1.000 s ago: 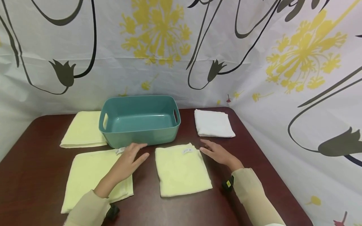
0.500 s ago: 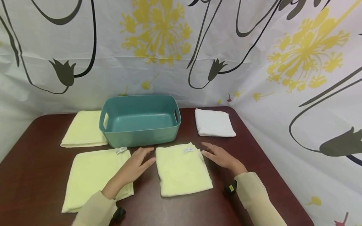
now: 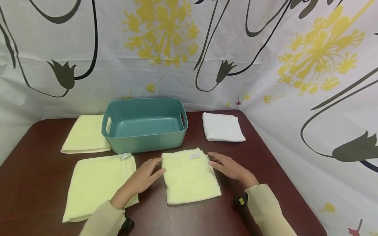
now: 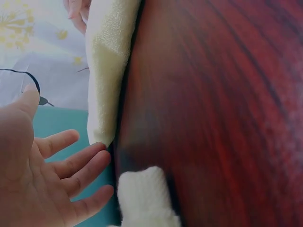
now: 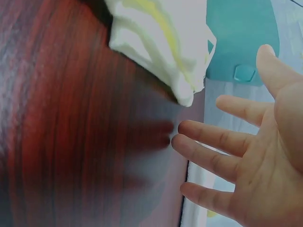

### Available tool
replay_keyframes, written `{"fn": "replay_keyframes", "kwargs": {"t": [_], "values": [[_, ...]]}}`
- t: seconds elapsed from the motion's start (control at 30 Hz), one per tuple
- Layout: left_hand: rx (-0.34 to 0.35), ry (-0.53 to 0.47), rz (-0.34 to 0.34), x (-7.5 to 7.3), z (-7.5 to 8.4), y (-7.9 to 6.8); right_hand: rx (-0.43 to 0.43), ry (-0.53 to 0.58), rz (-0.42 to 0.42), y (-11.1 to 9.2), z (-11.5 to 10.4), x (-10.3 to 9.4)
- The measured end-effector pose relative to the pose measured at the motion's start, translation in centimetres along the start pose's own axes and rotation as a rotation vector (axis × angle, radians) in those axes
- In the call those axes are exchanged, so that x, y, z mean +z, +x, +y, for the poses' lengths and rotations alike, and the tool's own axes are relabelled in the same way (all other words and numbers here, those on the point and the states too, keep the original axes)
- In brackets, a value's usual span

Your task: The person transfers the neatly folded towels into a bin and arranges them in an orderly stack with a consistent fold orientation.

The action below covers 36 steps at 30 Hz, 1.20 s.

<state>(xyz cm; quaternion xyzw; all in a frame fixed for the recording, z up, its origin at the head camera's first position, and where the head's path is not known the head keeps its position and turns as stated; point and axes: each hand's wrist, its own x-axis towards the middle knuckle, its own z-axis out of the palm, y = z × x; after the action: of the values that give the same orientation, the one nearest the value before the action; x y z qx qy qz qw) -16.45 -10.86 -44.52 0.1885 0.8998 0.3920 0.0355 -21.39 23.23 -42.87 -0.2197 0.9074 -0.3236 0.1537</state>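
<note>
A folded pale yellow towel point(image 3: 192, 178) with a white tag lies flat on the dark wooden table, between the two hands. At its left edge is my left hand point(image 3: 144, 177), palm turned inward and fingers extended; in the left wrist view the fingertips come close to the towel's corner point(image 4: 100, 135), and I cannot tell whether they touch. Beside the opposite edge is my right hand point(image 3: 231, 167), fingers loosely spread and holding nothing. In the right wrist view its fingertips lie near the tabletop, a little apart from the towel point(image 5: 161, 42).
Behind the middle towel stands a teal basket point(image 3: 144, 143) with side handle holes. Two more yellow towels lie at left, one near point(image 3: 95, 186) and one far point(image 3: 85, 134). A folded white towel point(image 3: 223, 127) lies at the back right. A patterned cloth point(image 3: 165, 78) hangs behind the table.
My left hand has moved right, off the near left towel and up to the middle towel's left edge. The right hand has lowered slightly beside the right edge.
</note>
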Motion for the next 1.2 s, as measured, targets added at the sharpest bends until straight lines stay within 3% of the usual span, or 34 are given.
{"fn": "replay_keyframes", "kwargs": {"t": [0.4, 0.67, 1.2], "values": [[-0.023, -0.02, -0.046, 0.7, 0.2, 0.1, -0.019, -0.034, 0.018, -0.6, -0.5, 0.8], [-0.027, -0.026, -0.049, 1.0, 0.4, 0.2, -0.031, -0.046, 0.0, -0.9, -1.0, 1.2], [-0.015, -0.026, -0.044, 2.0, 0.6, 0.7, -0.079, -0.083, 0.059, -0.8, -1.2, 2.1]]}}
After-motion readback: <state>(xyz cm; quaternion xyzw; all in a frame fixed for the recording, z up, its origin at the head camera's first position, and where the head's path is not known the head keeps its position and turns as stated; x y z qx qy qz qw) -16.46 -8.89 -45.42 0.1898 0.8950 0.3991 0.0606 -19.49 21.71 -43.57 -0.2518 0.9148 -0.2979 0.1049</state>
